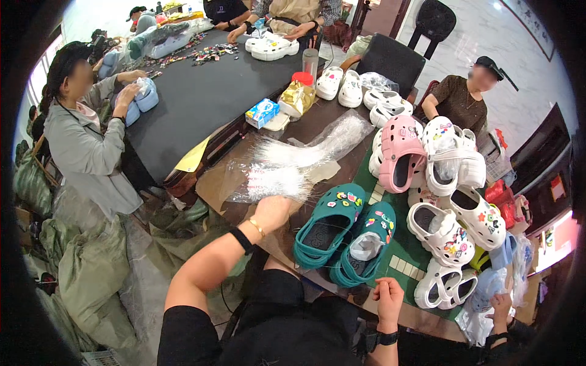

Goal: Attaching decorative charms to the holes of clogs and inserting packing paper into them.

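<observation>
My left hand is at the white strands, grip hidden; I should pinch lightly. My right hand curls, contents unclear.

Pale marbled wall, long black-topped table, black armchair, taller black chair behind, greyish floor

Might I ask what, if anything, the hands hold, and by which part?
Cannot be told: the left hand is by the near end of the white strips, grip hidden; the curled right hand shows nothing clearly held.
</observation>
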Available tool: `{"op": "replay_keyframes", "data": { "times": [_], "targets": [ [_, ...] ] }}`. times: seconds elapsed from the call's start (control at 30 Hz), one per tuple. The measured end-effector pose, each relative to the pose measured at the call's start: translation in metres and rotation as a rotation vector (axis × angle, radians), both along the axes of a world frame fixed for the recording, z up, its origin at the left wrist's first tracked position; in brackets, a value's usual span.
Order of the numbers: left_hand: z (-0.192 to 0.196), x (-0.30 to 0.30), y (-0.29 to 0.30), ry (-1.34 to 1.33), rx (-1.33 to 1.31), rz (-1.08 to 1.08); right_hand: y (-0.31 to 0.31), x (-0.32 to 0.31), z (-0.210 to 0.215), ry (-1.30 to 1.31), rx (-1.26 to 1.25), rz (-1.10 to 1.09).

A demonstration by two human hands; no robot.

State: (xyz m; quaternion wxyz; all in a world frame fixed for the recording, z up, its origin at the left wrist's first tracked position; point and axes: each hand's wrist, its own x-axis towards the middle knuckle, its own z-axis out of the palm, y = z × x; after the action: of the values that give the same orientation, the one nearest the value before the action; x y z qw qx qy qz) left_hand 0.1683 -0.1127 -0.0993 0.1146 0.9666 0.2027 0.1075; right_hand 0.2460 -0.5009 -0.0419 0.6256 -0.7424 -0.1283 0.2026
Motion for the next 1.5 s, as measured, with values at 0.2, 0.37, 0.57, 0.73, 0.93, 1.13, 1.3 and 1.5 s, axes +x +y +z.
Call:
{"op": "replay_keyframes", "data": {
  "times": [0.2, 0.37, 0.57, 0.73, 0.93, 1.13, 1.3, 1.5],
  "targets": [
    [0.049, 0.03, 0.02, -0.36, 0.112, 0.072, -0.008, 0.004, -0.001, -0.007, 0.031, -0.058],
    [0.072, 0.039, 0.039, -0.584, -0.261, 0.072, -0.009, 0.007, 0.005, -0.047, 0.012, -0.061],
    [0.112, 0.062, 0.052, -0.593, -1.164, 0.21, -0.016, 0.008, 0.001, 0.001, 0.053, -0.129],
    [0.109, 0.079, 0.061, -0.68, -1.621, 0.112, -0.015, 0.006, 0.007, -0.055, 0.014, -0.075],
    [0.11, 0.114, 0.025, -0.304, -1.583, -0.005, -0.023, 0.008, 0.005, -0.043, -0.029, -0.1],
    [0.131, 0.079, -0.03, -0.207, -1.057, -0.171, -0.031, 0.012, -0.003, 0.04, 0.06, -0.096],
    [0.138, 0.02, -0.079, -0.184, -0.52, -0.341, -0.022, 0.012, -0.006, 0.034, 0.07, -0.074],
    [0.117, -0.02, -0.109, -0.14, -0.068, -0.582, 0.007, 0.0, 0.017, -0.158, -0.052, 0.186]
  ]
}}
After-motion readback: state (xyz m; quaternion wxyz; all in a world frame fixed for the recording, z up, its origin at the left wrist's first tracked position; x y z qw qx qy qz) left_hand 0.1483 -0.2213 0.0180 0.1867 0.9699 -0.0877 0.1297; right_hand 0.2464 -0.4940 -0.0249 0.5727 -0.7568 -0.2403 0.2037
